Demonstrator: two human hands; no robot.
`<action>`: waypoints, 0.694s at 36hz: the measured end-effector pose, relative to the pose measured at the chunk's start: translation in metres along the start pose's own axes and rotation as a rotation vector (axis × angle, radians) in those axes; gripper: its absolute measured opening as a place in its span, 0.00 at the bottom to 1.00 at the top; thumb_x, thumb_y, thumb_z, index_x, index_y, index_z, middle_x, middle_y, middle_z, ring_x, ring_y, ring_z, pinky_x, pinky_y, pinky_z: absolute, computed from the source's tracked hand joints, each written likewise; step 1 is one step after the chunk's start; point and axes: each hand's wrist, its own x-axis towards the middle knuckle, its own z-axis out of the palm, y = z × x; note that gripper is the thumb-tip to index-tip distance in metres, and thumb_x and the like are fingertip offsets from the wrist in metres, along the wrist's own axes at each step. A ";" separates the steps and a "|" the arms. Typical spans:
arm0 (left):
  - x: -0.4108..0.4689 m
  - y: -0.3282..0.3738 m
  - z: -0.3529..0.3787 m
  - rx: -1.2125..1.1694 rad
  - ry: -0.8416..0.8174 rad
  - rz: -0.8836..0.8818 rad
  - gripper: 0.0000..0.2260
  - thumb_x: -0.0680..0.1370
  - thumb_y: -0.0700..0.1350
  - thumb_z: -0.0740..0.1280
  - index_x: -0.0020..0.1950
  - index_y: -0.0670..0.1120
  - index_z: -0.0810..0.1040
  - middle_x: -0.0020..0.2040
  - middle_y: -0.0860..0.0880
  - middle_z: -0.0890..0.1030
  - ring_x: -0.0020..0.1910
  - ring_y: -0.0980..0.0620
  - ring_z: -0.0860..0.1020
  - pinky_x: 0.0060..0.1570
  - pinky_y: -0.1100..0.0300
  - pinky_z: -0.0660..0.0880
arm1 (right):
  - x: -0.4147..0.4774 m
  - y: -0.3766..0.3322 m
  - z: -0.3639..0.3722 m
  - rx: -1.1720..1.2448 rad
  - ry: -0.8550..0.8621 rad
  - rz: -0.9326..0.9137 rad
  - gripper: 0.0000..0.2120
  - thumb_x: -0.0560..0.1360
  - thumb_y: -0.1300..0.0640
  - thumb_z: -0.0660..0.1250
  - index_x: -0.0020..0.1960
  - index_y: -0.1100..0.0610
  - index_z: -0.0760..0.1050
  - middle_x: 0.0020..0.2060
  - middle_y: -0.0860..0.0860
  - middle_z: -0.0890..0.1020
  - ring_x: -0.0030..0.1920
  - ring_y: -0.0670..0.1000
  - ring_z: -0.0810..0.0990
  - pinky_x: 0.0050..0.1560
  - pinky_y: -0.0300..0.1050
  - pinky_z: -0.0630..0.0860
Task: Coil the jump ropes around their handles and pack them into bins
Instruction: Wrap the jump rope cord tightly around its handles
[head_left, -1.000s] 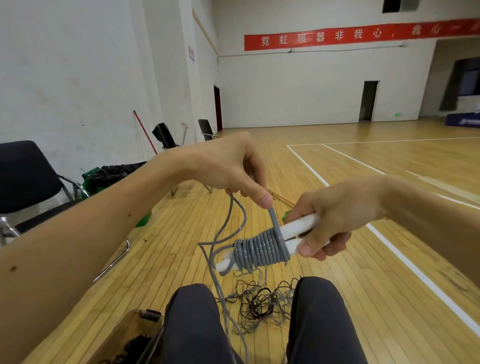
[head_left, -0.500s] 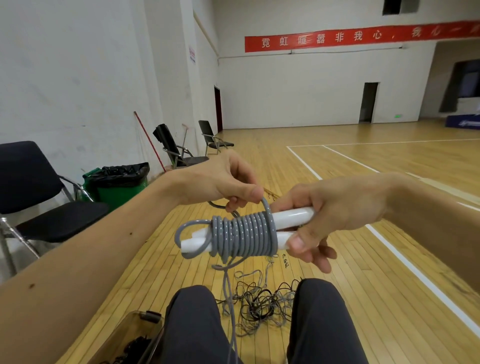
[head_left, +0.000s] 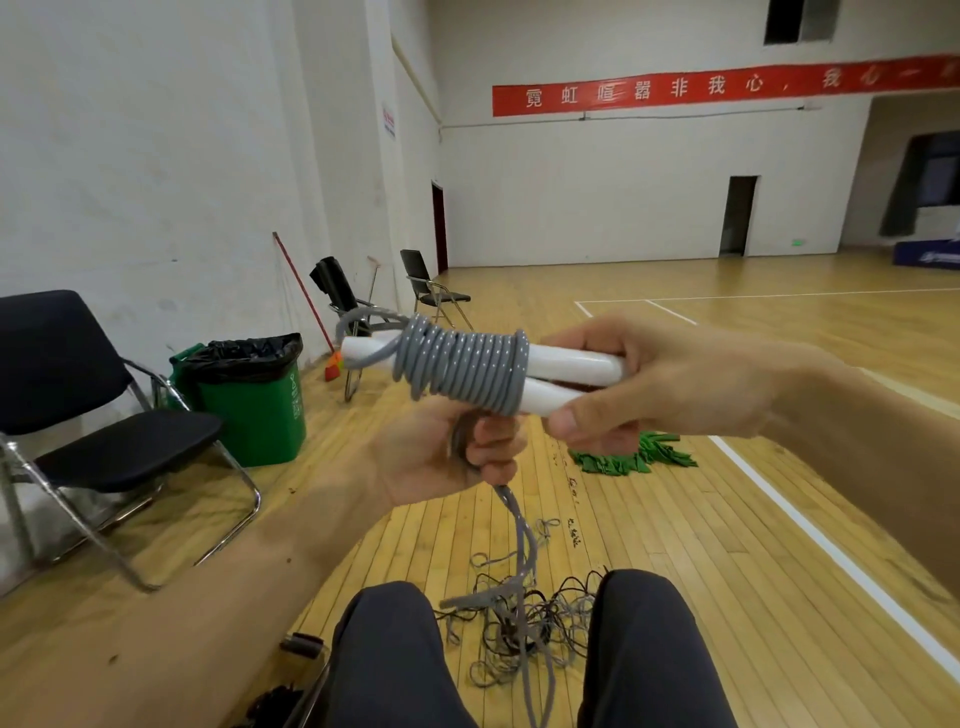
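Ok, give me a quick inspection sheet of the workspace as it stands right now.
Surface: wooden gym floor, white court line.
Job's things: gray rope coiled round two white handles; loose rope tangle on floor between knees; clear bin at lower left.
Clutter: green pile on floor.
Hands: left hand grips the rope under the coil; right hand holds the handles' ends.
Cables: nothing seen.
Surroundings: folding chairs, green trash bin, broom, red banner.
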 end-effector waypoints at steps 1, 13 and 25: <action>-0.001 -0.004 0.004 -0.079 -0.003 -0.007 0.17 0.78 0.45 0.70 0.63 0.41 0.70 0.30 0.53 0.74 0.28 0.58 0.73 0.30 0.65 0.75 | 0.001 -0.001 0.000 -0.021 0.032 0.014 0.09 0.76 0.60 0.72 0.52 0.63 0.77 0.32 0.48 0.78 0.30 0.46 0.73 0.32 0.36 0.71; 0.008 -0.010 0.040 -0.168 0.473 -0.016 0.09 0.81 0.47 0.60 0.56 0.43 0.73 0.31 0.52 0.67 0.21 0.60 0.61 0.18 0.70 0.58 | 0.013 0.014 -0.002 -0.329 0.404 0.148 0.10 0.76 0.57 0.73 0.52 0.59 0.75 0.30 0.48 0.83 0.28 0.45 0.77 0.30 0.35 0.74; 0.005 -0.026 0.049 0.397 0.435 -0.111 0.14 0.86 0.52 0.52 0.54 0.44 0.70 0.27 0.52 0.66 0.21 0.57 0.60 0.22 0.64 0.54 | 0.019 0.049 -0.032 -0.394 0.691 0.212 0.09 0.77 0.58 0.72 0.51 0.59 0.73 0.34 0.51 0.83 0.24 0.42 0.74 0.25 0.33 0.68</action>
